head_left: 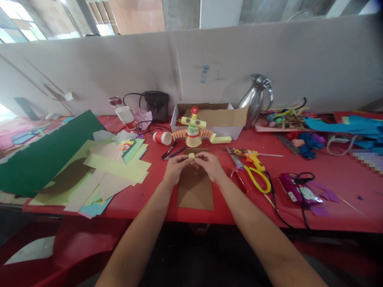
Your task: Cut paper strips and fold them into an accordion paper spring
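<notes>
Between the fingertips of both hands is a small piece of yellow paper (pixel 192 156). My left hand (pixel 176 166) pinches it from the left side, and my right hand (pixel 210 164) grips it from the right. Both hands hover over a brown cardboard sheet (pixel 196 191) lying on the red table (pixel 161 199). Just beyond them stands a paper figure (pixel 194 137) with a cup-shaped body, folded orange arms and a red top. Whether the yellow piece is folded or rolled is too small to tell.
Scissors (pixel 254 177) and a yellow glue gun (pixel 255 160) with a cord lie right of the cardboard. Coloured paper sheets (pixel 116 171) are piled left. Behind are an open box (pixel 224 119), a steel jug (pixel 254 99) and a paper cup (pixel 162 138). A purple power strip (pixel 295 189) sits right.
</notes>
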`<action>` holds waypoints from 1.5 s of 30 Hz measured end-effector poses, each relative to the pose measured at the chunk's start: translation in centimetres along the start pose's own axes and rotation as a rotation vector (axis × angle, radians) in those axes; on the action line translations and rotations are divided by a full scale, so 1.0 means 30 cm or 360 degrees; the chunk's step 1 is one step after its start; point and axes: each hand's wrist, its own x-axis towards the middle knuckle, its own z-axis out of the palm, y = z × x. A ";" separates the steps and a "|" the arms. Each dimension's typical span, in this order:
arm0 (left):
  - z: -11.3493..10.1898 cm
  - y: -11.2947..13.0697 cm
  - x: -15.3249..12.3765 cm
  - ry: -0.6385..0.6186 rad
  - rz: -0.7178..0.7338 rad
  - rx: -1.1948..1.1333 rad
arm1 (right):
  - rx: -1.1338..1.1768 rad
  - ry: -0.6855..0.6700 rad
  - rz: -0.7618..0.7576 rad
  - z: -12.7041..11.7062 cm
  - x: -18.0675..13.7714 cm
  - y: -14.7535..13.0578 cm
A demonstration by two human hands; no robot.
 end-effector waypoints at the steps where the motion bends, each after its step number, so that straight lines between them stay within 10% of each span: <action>1: 0.000 0.001 -0.002 -0.0016 -0.0018 -0.0021 | -0.0008 0.0012 -0.0020 -0.001 0.001 0.002; 25: -0.014 0.013 0.005 -0.0154 -0.0066 -0.0210 | 0.0136 -0.0064 -0.0022 0.002 -0.004 0.002; 45: 0.008 -0.010 0.006 0.0071 0.0361 0.0029 | 0.0108 -0.0046 -0.0071 0.013 0.001 0.013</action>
